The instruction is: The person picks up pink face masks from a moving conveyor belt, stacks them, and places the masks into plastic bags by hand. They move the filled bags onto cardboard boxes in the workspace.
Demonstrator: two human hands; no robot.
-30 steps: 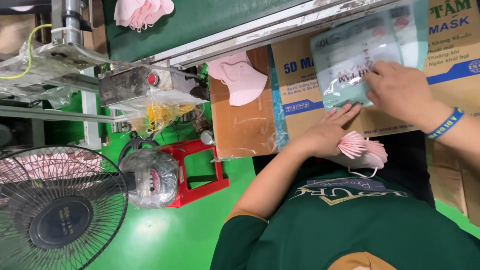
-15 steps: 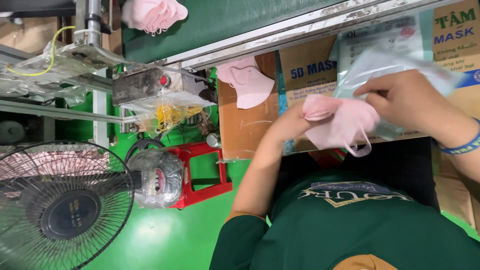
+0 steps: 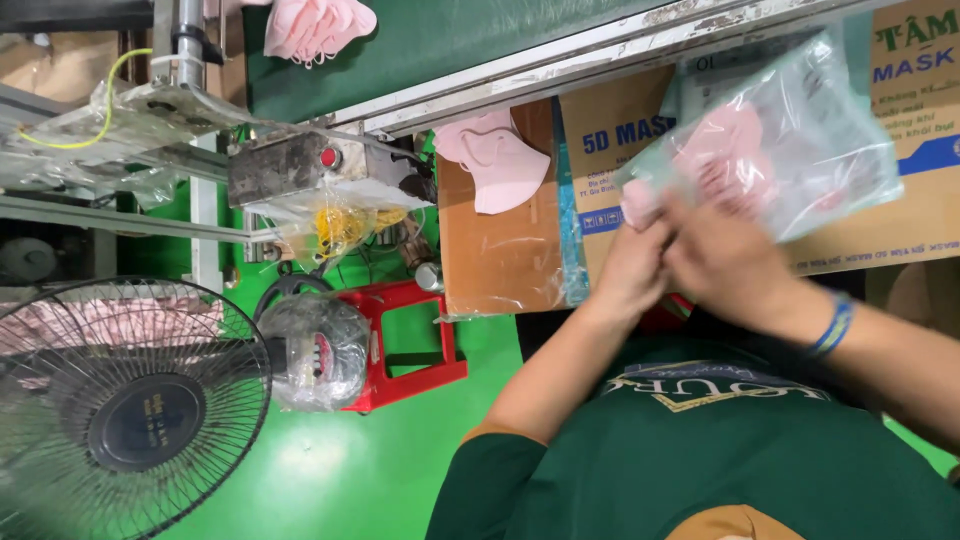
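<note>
Together, the left hand (image 3: 630,265) and the right hand (image 3: 725,265) meet at the mouth of a clear plastic bag (image 3: 790,150), fingers curled and pinching its lower edge. Through the film a stack of pink folded face masks (image 3: 730,150) shows, sitting inside the bag. A blue wristband (image 3: 833,326) circles the right wrist. Behind the bag stands a brown cardboard carton with blue print (image 3: 620,180). One loose pink mask (image 3: 495,165) lies on a plain brown box just left of it. Further left are a red plastic stool (image 3: 415,345) on the green floor and a black wire-guarded fan (image 3: 130,410).
</note>
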